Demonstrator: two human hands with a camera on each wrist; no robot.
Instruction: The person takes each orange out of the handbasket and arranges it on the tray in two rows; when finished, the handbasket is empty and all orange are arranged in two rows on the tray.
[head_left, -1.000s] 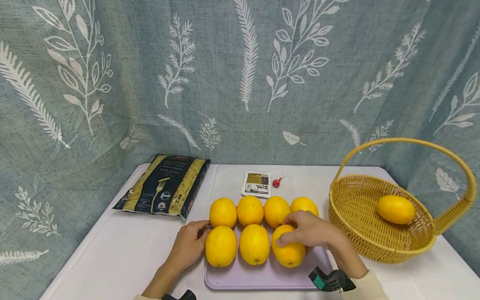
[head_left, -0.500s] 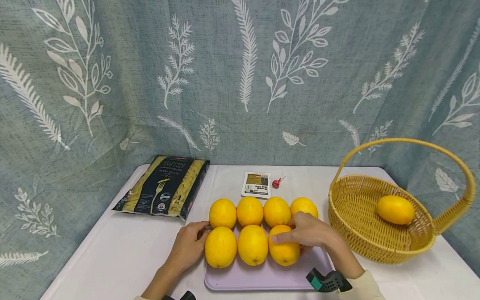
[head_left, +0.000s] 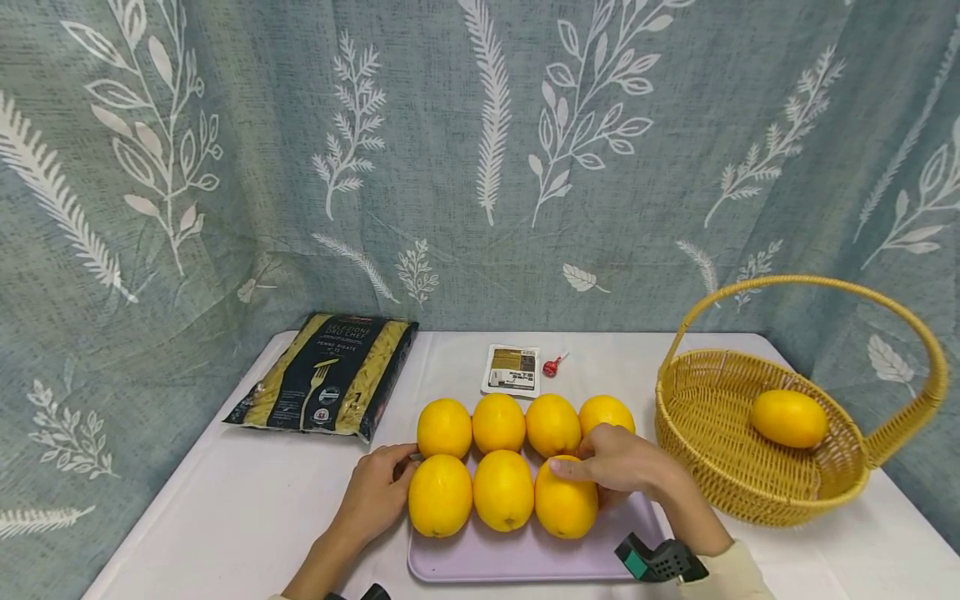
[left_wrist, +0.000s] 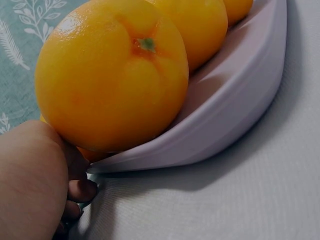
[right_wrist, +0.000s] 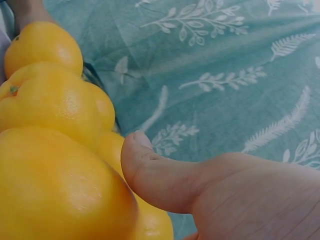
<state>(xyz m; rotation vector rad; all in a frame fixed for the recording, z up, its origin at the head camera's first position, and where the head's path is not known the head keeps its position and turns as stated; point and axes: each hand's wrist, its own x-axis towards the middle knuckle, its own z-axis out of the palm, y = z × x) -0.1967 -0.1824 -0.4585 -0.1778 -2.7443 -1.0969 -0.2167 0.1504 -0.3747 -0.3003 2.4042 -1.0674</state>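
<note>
Oranges stand in two rows on a lilac tray [head_left: 525, 568]: several at the back, three in front. By the front row's rightmost orange [head_left: 566, 507], my right hand [head_left: 622, 462] has its thumb loosely at the top and its other fingers mostly hidden behind. In the right wrist view the thumb [right_wrist: 160, 180] is extended along the side of this orange [right_wrist: 60, 190]. At the tray's left side, my left hand [head_left: 378, 487] holds the rim, its fingertips curled at the edge below the leftmost front orange [left_wrist: 110, 80] in the left wrist view.
A wicker basket [head_left: 750, 492] with a tall handle stands at the right, one orange [head_left: 790, 418] inside. Behind the tray lie a small flat packet [head_left: 513, 370] and a red lollipop [head_left: 552, 366]. A pasta bag [head_left: 326, 372] lies back left, before a leaf-patterned curtain [head_left: 450, 167].
The right hand has shifted the front row's rightmost orange left, up beside its neighbour. Its thumb has moved from the orange's front to the top. The left hand stays at the tray.
</note>
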